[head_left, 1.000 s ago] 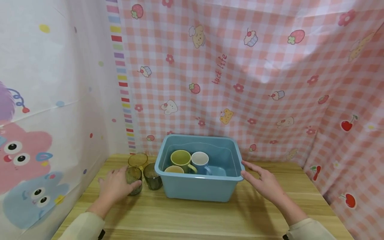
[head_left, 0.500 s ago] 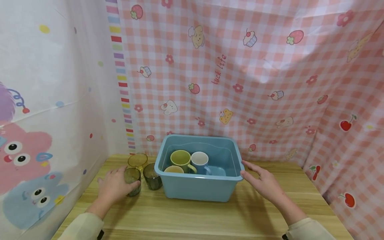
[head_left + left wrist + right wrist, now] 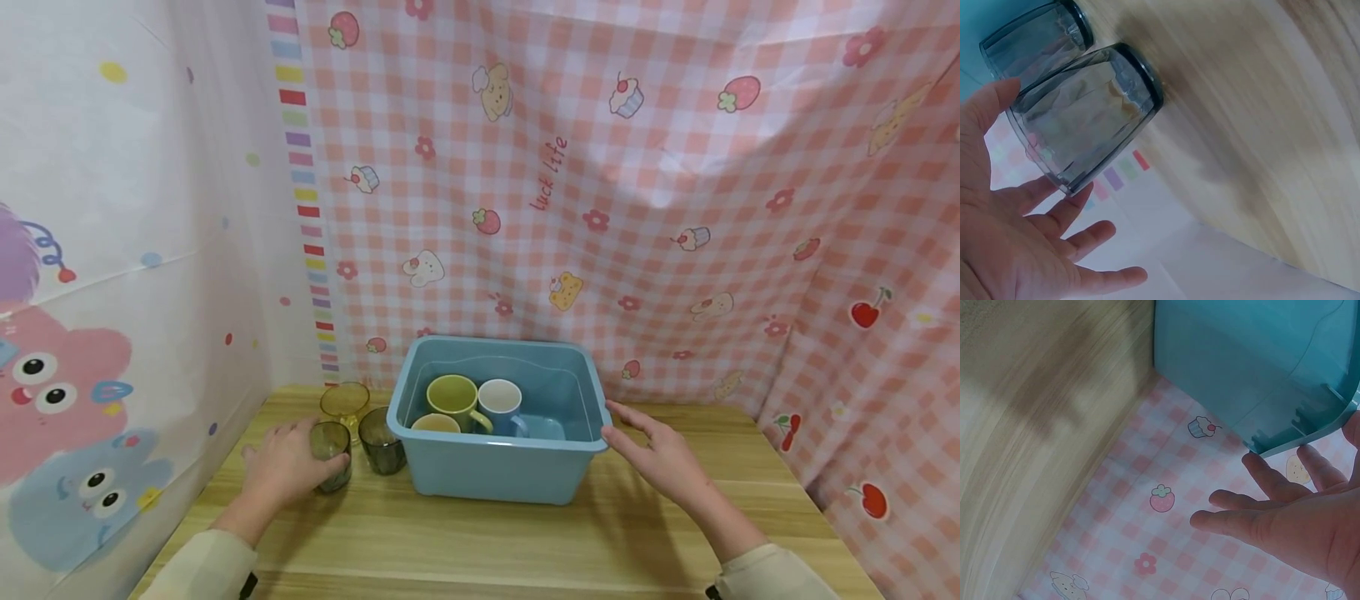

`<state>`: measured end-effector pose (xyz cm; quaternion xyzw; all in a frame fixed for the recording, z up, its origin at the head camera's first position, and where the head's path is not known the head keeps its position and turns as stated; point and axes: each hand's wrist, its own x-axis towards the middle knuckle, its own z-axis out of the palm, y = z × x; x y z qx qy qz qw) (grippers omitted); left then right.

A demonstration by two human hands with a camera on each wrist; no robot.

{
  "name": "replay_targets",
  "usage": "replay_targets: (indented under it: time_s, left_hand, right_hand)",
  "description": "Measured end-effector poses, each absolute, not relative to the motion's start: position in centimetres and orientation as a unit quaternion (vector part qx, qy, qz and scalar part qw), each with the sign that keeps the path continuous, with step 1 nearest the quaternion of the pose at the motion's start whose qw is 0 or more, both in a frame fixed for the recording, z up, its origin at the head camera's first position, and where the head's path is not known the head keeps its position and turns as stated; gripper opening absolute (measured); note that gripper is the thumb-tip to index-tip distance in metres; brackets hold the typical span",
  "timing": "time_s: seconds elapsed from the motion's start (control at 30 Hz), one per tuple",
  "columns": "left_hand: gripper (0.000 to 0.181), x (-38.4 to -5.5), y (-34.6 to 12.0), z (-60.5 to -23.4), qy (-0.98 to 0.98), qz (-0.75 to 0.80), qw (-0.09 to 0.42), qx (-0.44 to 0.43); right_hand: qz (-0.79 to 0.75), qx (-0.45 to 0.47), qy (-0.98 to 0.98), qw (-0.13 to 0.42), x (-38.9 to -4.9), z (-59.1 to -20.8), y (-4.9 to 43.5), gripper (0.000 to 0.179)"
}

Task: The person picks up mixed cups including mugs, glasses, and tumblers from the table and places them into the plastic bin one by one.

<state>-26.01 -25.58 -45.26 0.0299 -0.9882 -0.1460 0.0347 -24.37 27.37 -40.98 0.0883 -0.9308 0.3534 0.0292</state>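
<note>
My left hand [image 3: 283, 465] pinches a smoky-grey drinking glass [image 3: 1088, 115] near its rim, thumb on one side and fingertips on the other. The glass stands upright on the wooden table. A second dark glass [image 3: 382, 443] is just to its right, beside the bin, and an amber glass [image 3: 345, 403] is behind. My right hand [image 3: 663, 457] has its fingers extended, fingertips touching the right rim of a blue plastic bin [image 3: 498, 475]. Inside the bin are a green mug [image 3: 452, 395], a blue mug with a white interior [image 3: 500, 400] and a yellowish cup [image 3: 436, 423], partly hidden by the front wall.
The wooden table [image 3: 450, 550] meets a pink checked cloth [image 3: 525, 275] behind the bin and on the right. A white printed curtain [image 3: 187, 292] hangs along the left side.
The glass in my left hand has shifted slightly left and toward me, away from the second dark glass. My right hand and the bin stay in place.
</note>
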Motion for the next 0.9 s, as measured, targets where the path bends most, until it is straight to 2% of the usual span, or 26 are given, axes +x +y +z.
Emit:
replay_targets:
  time_s: [0.53,0.9]
  left_hand:
    - [0.108,-26.9,-25.9,-44.4,-0.994,-0.109,0.000,0.010]
    - [0.102,-27.1,-25.7,-43.8,-0.995,-0.095,-0.023,0.014]
  right_hand:
    - [0.350,0.086,-0.933,0.028,-24.3,-40.9,27.4,0.068]
    - [0.344,0.081,-0.935,0.024,-24.5,-41.1,27.5,0.069]
